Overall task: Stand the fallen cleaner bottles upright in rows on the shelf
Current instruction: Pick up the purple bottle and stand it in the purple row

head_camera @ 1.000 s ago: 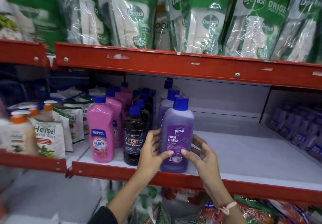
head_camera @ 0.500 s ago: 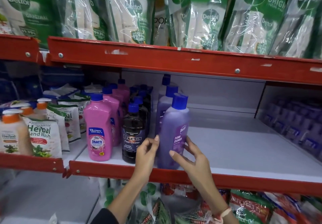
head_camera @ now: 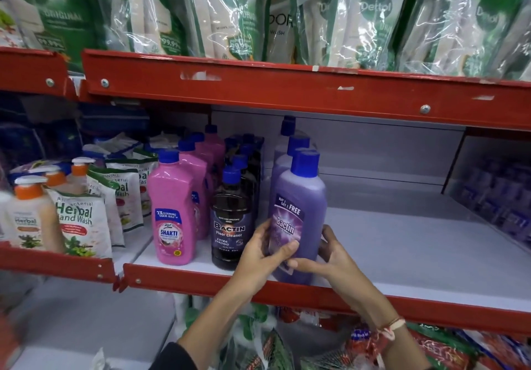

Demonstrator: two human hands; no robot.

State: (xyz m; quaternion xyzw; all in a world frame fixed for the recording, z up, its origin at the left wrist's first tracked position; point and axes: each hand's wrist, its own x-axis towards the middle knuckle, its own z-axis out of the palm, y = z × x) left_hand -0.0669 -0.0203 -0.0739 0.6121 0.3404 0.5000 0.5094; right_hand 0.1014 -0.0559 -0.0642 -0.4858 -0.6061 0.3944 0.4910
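A purple Bactin bottle (head_camera: 301,205) with a blue cap stands upright at the front edge of the white shelf (head_camera: 402,249). My left hand (head_camera: 264,254) grips its lower left side, thumb across the label. My right hand (head_camera: 327,257) wraps its lower right side and base. More purple bottles (head_camera: 290,151) stand in a row behind it. To its left stand a row of dark Bactin bottles (head_camera: 231,226) and a row of pink Shakti bottles (head_camera: 172,211), all upright.
The red upper shelf rail (head_camera: 287,90) hangs low over the bottle caps, with Dettol pouches (head_camera: 230,16) above it. Herbal hand wash pouches and pump bottles (head_camera: 77,220) fill the left bay. Blurred purple packs (head_camera: 500,197) sit at the far right. White shelf lies to the bottle's right.
The purple bottle has been turned about its upright axis: its back barcode label faced me a second ago, and the front Bactin label now faces me. Both hands stayed on it.
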